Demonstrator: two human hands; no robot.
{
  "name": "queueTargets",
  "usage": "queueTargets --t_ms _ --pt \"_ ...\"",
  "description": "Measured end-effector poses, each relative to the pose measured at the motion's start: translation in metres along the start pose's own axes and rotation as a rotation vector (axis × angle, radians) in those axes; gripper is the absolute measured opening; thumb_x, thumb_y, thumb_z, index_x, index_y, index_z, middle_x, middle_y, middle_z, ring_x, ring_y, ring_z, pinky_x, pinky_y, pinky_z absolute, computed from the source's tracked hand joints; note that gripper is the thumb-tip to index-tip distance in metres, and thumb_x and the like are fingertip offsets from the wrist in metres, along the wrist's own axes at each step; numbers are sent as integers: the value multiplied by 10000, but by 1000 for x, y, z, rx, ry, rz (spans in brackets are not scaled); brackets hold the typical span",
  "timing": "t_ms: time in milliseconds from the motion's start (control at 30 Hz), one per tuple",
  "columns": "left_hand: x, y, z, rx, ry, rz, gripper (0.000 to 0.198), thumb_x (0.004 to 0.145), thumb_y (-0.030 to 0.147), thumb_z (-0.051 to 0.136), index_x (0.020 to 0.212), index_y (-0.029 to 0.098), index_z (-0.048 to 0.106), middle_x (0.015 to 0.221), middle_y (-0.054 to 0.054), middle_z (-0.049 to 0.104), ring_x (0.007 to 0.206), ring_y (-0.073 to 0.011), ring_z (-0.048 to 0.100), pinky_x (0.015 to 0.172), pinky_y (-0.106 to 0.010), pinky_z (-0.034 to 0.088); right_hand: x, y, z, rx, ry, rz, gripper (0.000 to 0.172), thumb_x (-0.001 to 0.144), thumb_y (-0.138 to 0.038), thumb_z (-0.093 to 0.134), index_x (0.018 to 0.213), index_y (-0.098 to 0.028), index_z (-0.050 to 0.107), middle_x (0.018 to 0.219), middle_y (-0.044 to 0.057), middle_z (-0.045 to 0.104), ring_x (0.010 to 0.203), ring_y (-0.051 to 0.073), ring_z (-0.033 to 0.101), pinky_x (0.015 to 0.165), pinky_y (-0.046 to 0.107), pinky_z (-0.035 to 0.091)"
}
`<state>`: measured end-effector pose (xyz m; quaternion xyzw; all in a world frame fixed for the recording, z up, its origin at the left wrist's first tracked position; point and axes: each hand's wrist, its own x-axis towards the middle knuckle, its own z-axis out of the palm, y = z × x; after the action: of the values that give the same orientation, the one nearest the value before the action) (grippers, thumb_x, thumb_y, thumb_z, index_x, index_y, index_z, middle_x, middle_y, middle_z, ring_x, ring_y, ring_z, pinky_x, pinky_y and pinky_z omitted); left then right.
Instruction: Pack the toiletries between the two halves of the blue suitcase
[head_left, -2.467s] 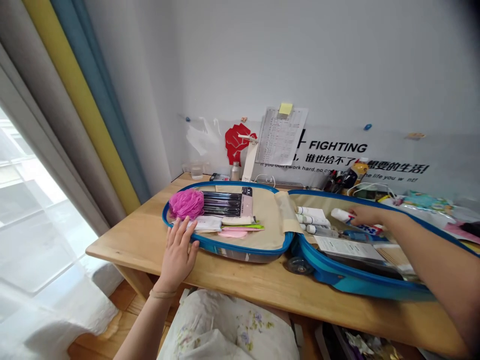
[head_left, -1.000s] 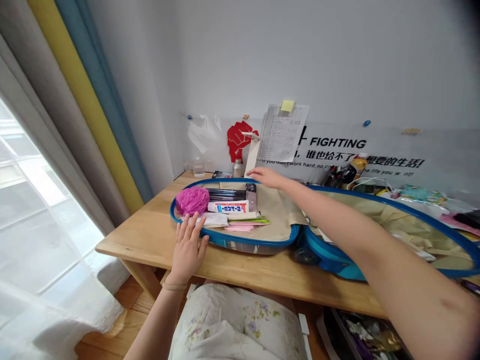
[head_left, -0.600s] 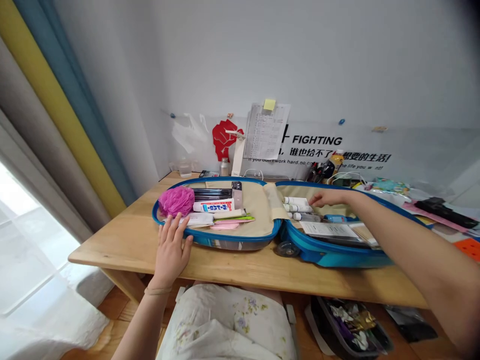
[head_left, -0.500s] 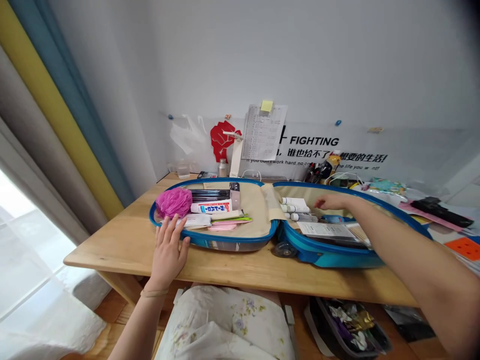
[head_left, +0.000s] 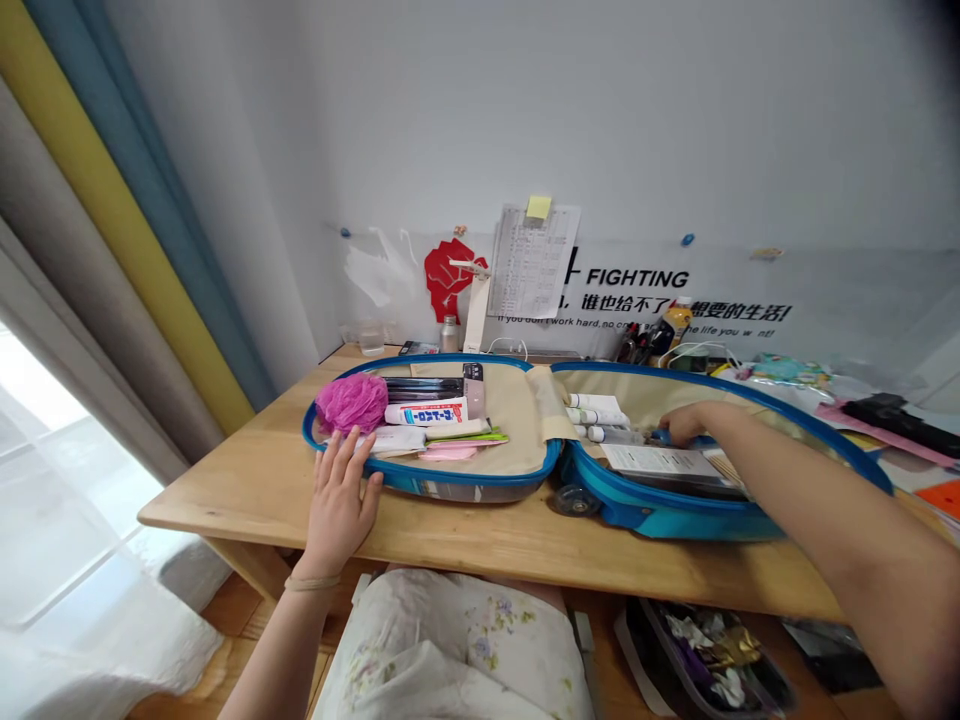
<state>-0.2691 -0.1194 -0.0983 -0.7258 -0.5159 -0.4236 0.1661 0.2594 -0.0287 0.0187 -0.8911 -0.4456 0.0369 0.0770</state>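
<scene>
Digging into the right half of an open blue suitcase (head_left: 667, 522) on the wooden table (head_left: 247, 510), the right hand (head_left: 686, 424) has its fingers (head_left: 670, 430) bunched together on a small blue item (head_left: 657, 436), though I can't tell if they're really gripping it. The left hand (head_left: 337, 505) rests on the near rim of the left half, fingers spread apart, just below a pink bath pouf (head_left: 346, 403) and near a toothpaste tube (head_left: 425, 412). White tubes (head_left: 596, 415) lie just left of the right hand.

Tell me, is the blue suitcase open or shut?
Open. The blue suitcase lies spread flat on the wooden table, with both halves side by side and its beige lining showing.
</scene>
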Motion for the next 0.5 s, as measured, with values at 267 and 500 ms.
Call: queueTargets --t_ms 267,500 --pt "0 -1 0 -10 10 7 475 1006 313 407 1471 222 432 1523 -138 456 1496 -304 269 1210 -552 214 6 3 -1 -229 -438 -24 331 955 -389 564 1216 -193 620 1262 102 610 1068 180 616 930 390 541" --pt "0 0 0 -21 -8 -17 488 1001 321 405 1477 220 432 1536 -134 442 1498 -309 262 1212 -563 204 -5 7 -23 -69 -57 -207 260 964 -376 556 1117 -190 653 1164 88 652 972 139 635 862 323 555"
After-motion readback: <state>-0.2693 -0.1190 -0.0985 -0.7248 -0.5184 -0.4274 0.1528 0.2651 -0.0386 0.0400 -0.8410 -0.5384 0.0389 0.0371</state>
